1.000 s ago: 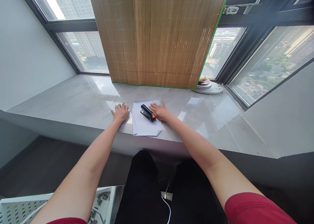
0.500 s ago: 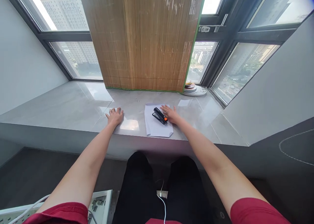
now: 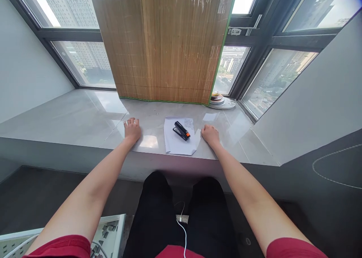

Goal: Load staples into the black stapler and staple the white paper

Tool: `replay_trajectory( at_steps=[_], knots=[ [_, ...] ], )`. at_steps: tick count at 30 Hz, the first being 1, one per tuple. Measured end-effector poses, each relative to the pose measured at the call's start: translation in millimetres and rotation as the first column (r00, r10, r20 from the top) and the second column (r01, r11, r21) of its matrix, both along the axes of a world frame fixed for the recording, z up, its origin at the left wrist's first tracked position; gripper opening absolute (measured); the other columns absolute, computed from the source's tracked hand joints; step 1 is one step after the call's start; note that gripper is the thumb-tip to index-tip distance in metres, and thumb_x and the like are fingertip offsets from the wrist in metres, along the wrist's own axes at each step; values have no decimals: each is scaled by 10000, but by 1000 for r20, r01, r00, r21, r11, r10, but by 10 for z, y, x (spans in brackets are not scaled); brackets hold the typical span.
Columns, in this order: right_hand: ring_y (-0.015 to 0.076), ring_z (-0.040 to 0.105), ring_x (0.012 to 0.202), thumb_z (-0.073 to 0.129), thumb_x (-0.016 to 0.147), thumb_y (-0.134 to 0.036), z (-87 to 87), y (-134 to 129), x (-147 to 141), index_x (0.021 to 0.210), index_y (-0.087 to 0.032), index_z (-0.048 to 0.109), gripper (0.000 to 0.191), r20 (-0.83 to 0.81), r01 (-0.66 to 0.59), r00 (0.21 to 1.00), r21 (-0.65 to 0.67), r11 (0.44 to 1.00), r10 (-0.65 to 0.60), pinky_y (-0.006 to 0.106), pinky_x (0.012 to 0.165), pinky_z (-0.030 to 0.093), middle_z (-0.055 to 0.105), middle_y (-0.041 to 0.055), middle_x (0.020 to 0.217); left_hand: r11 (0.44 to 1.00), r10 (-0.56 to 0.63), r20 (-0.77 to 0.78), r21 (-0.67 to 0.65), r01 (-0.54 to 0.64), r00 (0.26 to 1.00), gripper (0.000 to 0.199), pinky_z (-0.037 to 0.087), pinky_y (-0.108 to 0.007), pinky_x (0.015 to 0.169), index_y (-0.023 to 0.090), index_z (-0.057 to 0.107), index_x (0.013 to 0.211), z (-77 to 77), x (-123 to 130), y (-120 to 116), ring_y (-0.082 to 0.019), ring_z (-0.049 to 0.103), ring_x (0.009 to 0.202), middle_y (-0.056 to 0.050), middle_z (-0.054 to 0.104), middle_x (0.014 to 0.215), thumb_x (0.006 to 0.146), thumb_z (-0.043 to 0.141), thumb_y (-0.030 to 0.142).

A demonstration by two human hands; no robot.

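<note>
A black stapler with an orange end lies on white paper on the windowsill. Printing shows on the paper's far right part, and its near right corner is folded. My right hand rests on the sill just right of the paper, its fingers curled in with nothing visible in them; it touches neither paper nor stapler. Left of the paper, my left hand rests on the sill, fingers slightly apart and holding nothing.
A bamboo blind with green edging hangs over the window behind. Stacked plates stand at the sill's back right corner. Below left is a white basket with a cable, and a white cord runs between the legs.
My right hand has left the stapler and paper, moved right, and curled its fingers. The left hand stays on the sill with its fingers less spread. The view has shifted slightly.
</note>
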State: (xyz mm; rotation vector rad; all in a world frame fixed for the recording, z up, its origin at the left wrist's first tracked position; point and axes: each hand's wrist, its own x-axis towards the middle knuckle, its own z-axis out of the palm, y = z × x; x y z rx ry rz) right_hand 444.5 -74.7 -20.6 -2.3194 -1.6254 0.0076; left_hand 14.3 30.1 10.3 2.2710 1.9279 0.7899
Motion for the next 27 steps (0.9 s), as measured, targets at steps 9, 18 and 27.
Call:
replay_trajectory(
  at_steps=[9,18,27],
  knots=[
    [261,658,882,472,1040,-257,22,-74,-11,930,-213,707,264,-143,-38,988,199,979,67,345,786,414,751,122,952,860,-506,44,-48,508,861,326,512,-461,1193,210,676,1345,-326,1281,-473,-302,647,1339,-135,695,1421,1042,571,269],
    [292,690,1064,782,883,-475,-71,-3,-851,1207,-215,731,419,-314,-329,834,375,867,453,401,958,541,777,119,1171,874,-486,-85,-52,483,870,476,487,-503,1180,175,561,1426,-392,1310,-532,-361,629,1342,-188,661,1407,1030,623,431],
    [267,740,978,729,820,-292,27,-79,-610,1195,-211,775,387,-481,-256,745,433,864,462,400,925,570,827,66,1091,863,-500,20,-73,500,866,699,465,-510,1208,185,547,1424,-409,1301,-533,-393,613,1388,-204,640,1439,914,799,592]
  ],
)
